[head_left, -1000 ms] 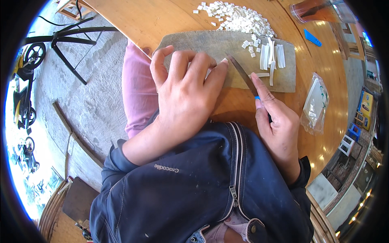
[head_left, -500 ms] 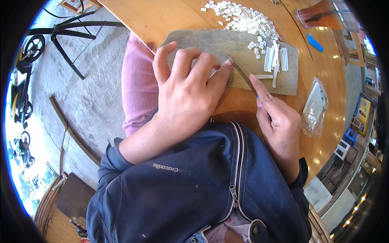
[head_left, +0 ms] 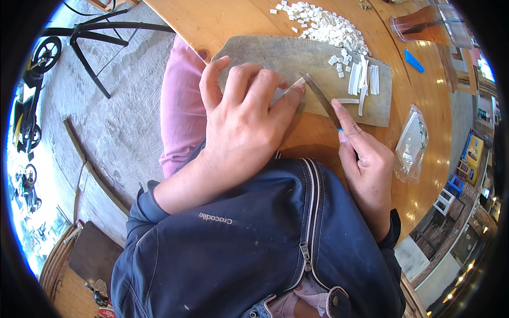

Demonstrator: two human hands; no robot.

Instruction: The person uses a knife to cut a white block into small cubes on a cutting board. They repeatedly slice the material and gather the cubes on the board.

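Note:
My left hand arches over the worn wooden cutting board, thumb and fingers closed on a thin white strip; most of the strip is hidden under the hand. My right hand grips a knife low by its handle, where a bit of blue shows, the index finger stretched along the blade. The blade's tip end is beside my left thumb, close to the strip's end. Further right on the board lie several loose white strips, and another single strip sits by the blade.
A heap of small white cut pieces spills from the table onto the board's far edge. To the right are a blue plastic piece, a clear plastic bag and a glass of brown drink. The wooden table ends at left.
The blade has shifted slightly right, away from my left thumb, and shows more of its flat side. The strip's end now shows at the thumb. My left hand keeps its grip.

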